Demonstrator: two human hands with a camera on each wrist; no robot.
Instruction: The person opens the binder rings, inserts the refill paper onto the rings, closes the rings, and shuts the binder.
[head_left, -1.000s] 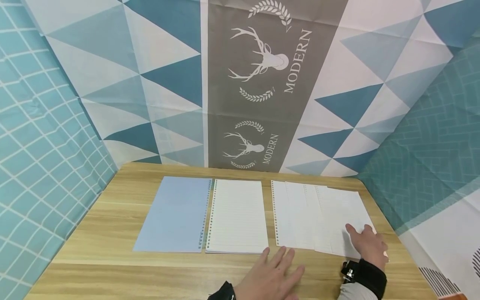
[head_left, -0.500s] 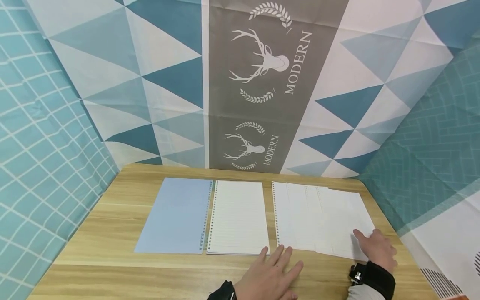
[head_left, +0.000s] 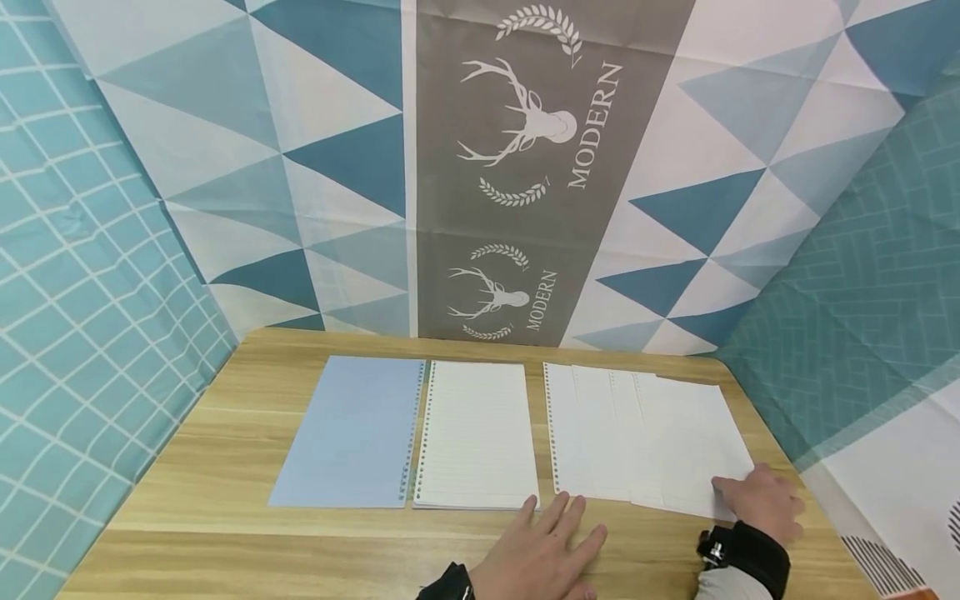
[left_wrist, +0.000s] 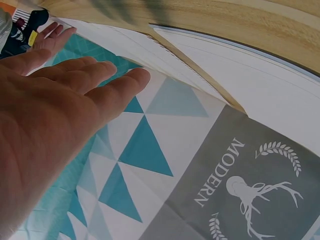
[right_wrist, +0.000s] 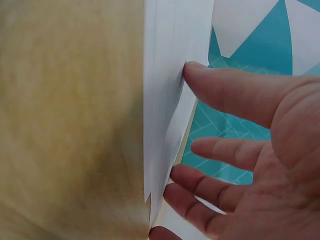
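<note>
Several loose white sheets [head_left: 600,433] lie overlapped like a fan on the right of the table, punched holes along their left edges. My right hand [head_left: 765,502] is at their near right corner. In the right wrist view its thumb [right_wrist: 225,87] touches the top sheet, which bulges slightly, while the fingertips sit along the sheet's edge, spread apart from the thumb. My left hand [head_left: 536,550] is spread flat by the table's near side, fingertips right at the near right corner of a lined notepad [head_left: 476,433] with holes down its left side.
A pale blue notebook cover [head_left: 348,433] lies left of the notepad, its holed edge toward it. Everything rests on a wood-grain table [head_left: 225,533]. Patterned cloth [head_left: 337,167] hangs behind the table, with tiled-pattern cloth [head_left: 82,250] on the left.
My right hand has moved right and nearer to me, off the sheets' surface to their right edge, and its thumb has come down at the corner. The left hand has stayed nearly still.
</note>
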